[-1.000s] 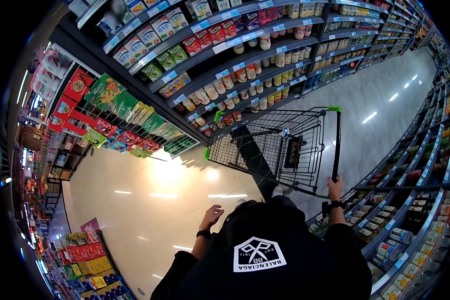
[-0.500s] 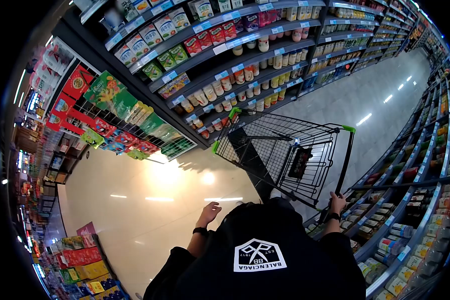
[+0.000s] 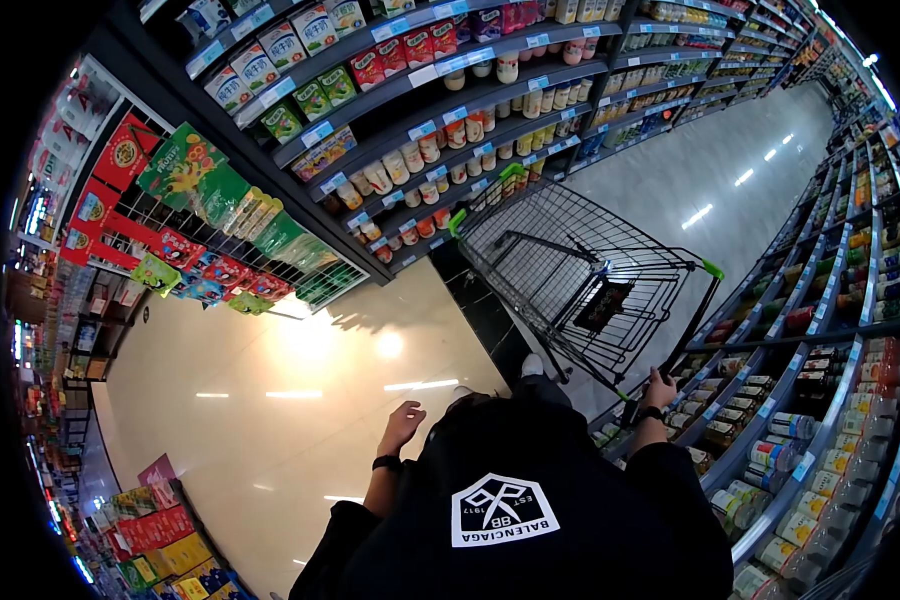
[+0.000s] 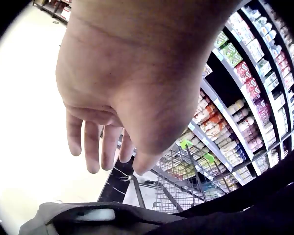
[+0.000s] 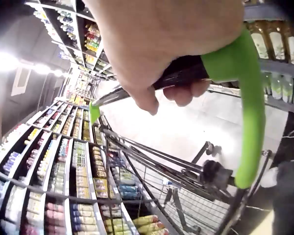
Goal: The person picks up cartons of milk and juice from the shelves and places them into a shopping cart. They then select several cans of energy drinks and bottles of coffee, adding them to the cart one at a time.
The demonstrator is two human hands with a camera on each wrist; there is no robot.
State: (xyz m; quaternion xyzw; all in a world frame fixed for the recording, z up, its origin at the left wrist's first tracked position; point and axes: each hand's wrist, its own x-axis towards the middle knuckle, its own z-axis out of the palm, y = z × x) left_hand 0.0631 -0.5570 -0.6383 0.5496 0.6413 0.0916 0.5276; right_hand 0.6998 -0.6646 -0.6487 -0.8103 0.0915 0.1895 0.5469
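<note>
A black wire shopping cart (image 3: 550, 255) with green corner pieces stands ahead and to the right, and its basket holds no goods. My right hand (image 3: 657, 390) grips the cart's dark handle bar (image 3: 694, 312) near one end. In the right wrist view, the fingers (image 5: 183, 93) curl under the bar beside a green corner piece (image 5: 252, 112). My left hand (image 3: 400, 425) hangs free at my side, with nothing in it. Seen from the left wrist, its fingers (image 4: 91, 147) point down, loosely bent.
Shelves of boxed and bottled drinks (image 3: 400, 170) line the far side of the aisle. Bottle-filled shelves (image 3: 770, 440) run close by on my right. A wire rack with snack bags (image 3: 210, 265) stands at the left, and stacked boxes (image 3: 160, 530) sit at lower left.
The cart has swung in view, its front end rising to the right and its handle shifting right. My right hand keeps its grip on the bar. The left hand still hangs free.
</note>
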